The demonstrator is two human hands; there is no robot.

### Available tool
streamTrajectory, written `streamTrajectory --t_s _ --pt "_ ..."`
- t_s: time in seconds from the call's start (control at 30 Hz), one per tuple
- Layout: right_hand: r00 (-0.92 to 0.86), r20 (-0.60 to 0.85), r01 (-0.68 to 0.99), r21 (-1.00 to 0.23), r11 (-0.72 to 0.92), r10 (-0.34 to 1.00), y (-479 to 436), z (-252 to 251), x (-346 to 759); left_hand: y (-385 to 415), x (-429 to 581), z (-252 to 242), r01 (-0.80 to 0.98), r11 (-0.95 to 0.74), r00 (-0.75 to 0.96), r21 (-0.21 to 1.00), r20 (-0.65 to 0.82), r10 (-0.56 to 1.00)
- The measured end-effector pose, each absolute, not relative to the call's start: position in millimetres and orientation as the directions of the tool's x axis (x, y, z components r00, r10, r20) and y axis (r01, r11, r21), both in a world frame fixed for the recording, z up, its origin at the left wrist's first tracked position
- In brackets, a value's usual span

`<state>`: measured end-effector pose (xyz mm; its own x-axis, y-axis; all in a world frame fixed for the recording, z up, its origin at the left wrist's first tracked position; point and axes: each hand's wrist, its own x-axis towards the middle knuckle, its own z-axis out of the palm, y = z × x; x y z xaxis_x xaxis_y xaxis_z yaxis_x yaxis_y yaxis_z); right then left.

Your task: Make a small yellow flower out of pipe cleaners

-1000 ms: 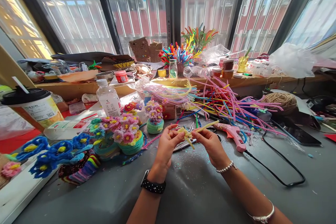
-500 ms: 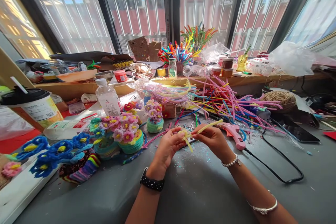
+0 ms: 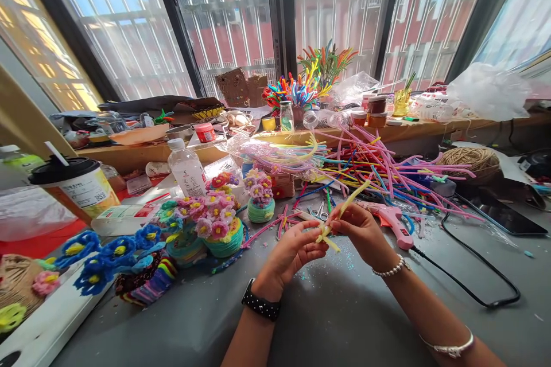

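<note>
Over the grey table, both hands work on a pale yellow pipe cleaner (image 3: 353,197), its lower part bent into a small knotted shape and a long end pointing up to the right. My left hand (image 3: 297,249) pinches the bent part from the left. Fingertips of my right hand (image 3: 355,226) close on it at the base of the long end. A short tail sticks out below the fingers. Just behind the hands lie scissors (image 3: 319,211). A pink glue gun (image 3: 394,223) rests to the right of my right hand.
Pipe-cleaner flower pots (image 3: 224,238) and blue flowers (image 3: 118,249) stand at left, near a lidded cup (image 3: 81,186) and a plastic bottle (image 3: 187,169). Loose pipe cleaners (image 3: 387,169) heap behind. Twine (image 3: 469,165), a phone (image 3: 503,215) and a black cord (image 3: 465,292) lie right.
The view has swung a little left, so things appear shifted right. The long end of the pipe cleaner now points up more steeply. Both hands keep their hold.
</note>
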<state>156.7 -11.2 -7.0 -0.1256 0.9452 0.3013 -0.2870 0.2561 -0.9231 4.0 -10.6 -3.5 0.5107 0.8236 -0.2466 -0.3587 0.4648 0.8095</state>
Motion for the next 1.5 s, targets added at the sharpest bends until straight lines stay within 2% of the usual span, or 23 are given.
streamTrajectory --t_s 0.3,0.5,0.77,0.93,1.23,1.5 --pt "-0.077 0.289 -0.299 -0.92 0.255 0.954 -6 -12 156 -10 8 -6 -0.312 0.433 0.475 0.846 -0.256 0.842" --pt "-0.007 0.247 -0.304 -0.924 0.234 0.969 -5 -14 154 -8 8 -11 -0.318 0.319 0.437 0.893 -0.16 0.885" --pt "0.066 0.127 -0.456 -0.878 0.143 0.99 -1 -17 156 -10 10 -7 -0.281 0.283 0.454 0.917 -0.133 0.881" --pt "0.154 0.085 -0.524 -0.838 0.154 0.985 1 -16 156 -11 10 -7 -0.24 0.298 0.466 0.924 -0.159 0.87" --pt "0.208 0.004 -0.605 -0.785 0.132 0.978 3 -13 162 -9 9 -10 -0.219 0.295 0.463 0.93 -0.167 0.871" --pt "0.225 0.049 -0.613 -0.769 0.181 0.973 6 -11 173 -9 10 -12 -0.221 0.258 0.47 0.941 -0.13 0.873"
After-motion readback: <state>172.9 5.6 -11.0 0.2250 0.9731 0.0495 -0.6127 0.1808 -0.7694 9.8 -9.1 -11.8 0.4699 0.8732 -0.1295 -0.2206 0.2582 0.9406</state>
